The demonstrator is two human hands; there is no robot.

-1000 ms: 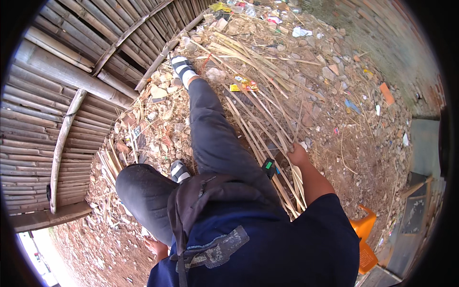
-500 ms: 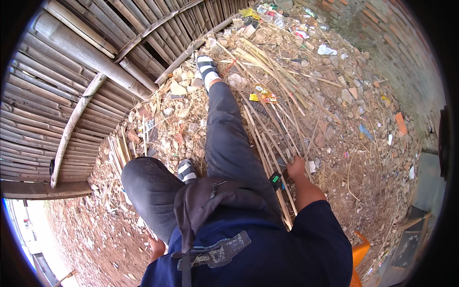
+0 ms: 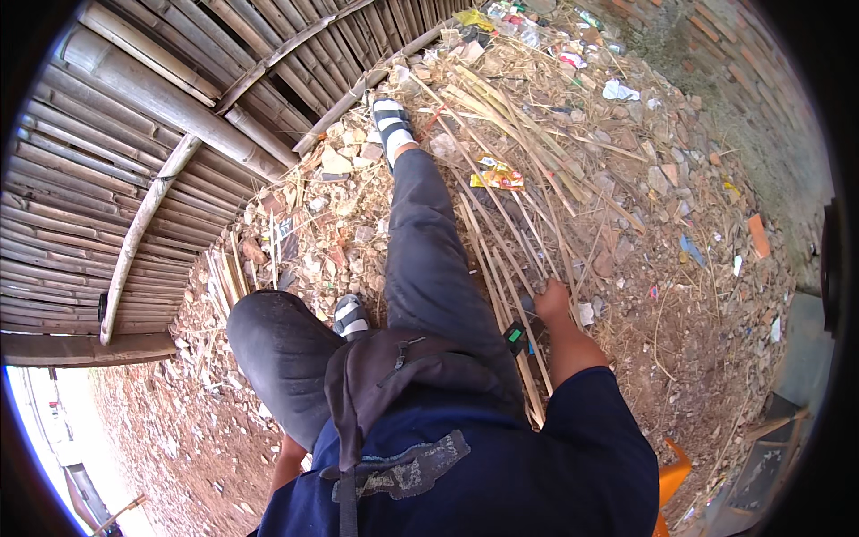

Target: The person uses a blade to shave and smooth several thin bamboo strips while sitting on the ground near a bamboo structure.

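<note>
My right hand (image 3: 553,302) is closed low over the long pale bamboo strips (image 3: 501,268) beside my stretched-out leg, its fingers curled round a thin strip. Just left of its wrist lies a small black device with a green display (image 3: 514,336), on or among the strips. At my bent leg only part of my left hand (image 3: 290,450) shows; its fingers are hidden behind the thigh. Further out, a looser bunch of bamboo strips (image 3: 510,116) spreads over the ground, with a yellow wrapper (image 3: 497,175) next to it.
A bamboo-pole wall (image 3: 116,233) rises on the left, and a brick wall (image 3: 761,98) on the right. Stones, straw and litter cover the ground. Short bamboo pieces (image 3: 228,273) lie by my bent knee. Part of an orange plastic object (image 3: 673,474) shows behind me on the right.
My right hand has shifted slightly away from me along the strips. My left hand has drawn further behind the thigh, with less of it showing.
</note>
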